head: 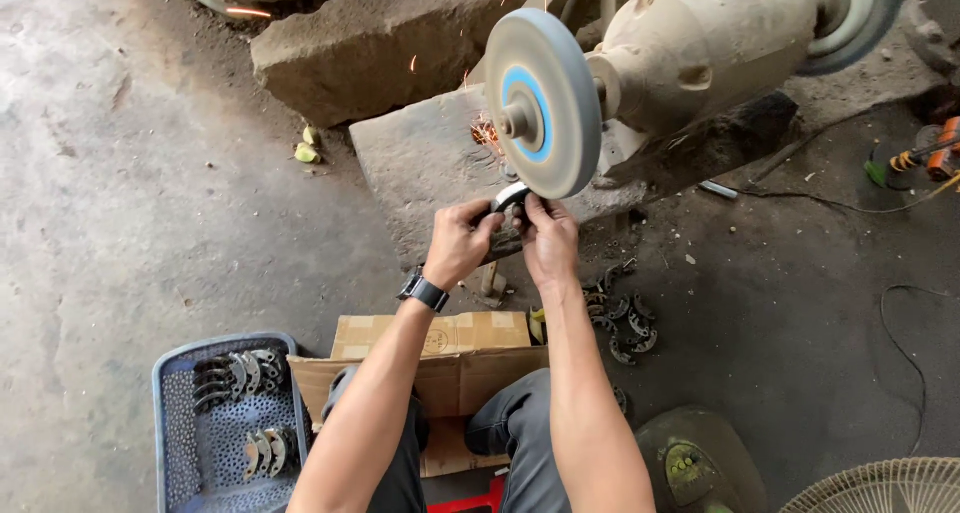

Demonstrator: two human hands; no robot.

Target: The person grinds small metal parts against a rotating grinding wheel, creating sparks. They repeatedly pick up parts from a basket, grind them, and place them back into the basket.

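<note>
Both hands meet at the bottom edge of the grey grinding wheel (543,103), fingers clenched on one curved metal brake shoe (512,197): the left hand (458,243) grips its left end and the right hand (549,241) its right end. The shoe's pale arc sits just above the fingertips, touching the wheel's rim; orange sparks (484,131) scatter up and to the left of the fingers. The wheel is a smooth disc with a blue ring round its hub, mounted on a dusty, rounded bench grinder motor (705,43) above and to the right of the hands. Beyond the fingers lies a rough stone slab (420,158).

Below the wrists a plain brown cardboard box (440,358) rests by the knees. To its left, a blue perforated plastic basket (215,423) holds more shoes; another pile of shoes (622,318) lies right of the right forearm. Bare, worn concrete floor (120,203) spreads wide to the left of the hands.
</note>
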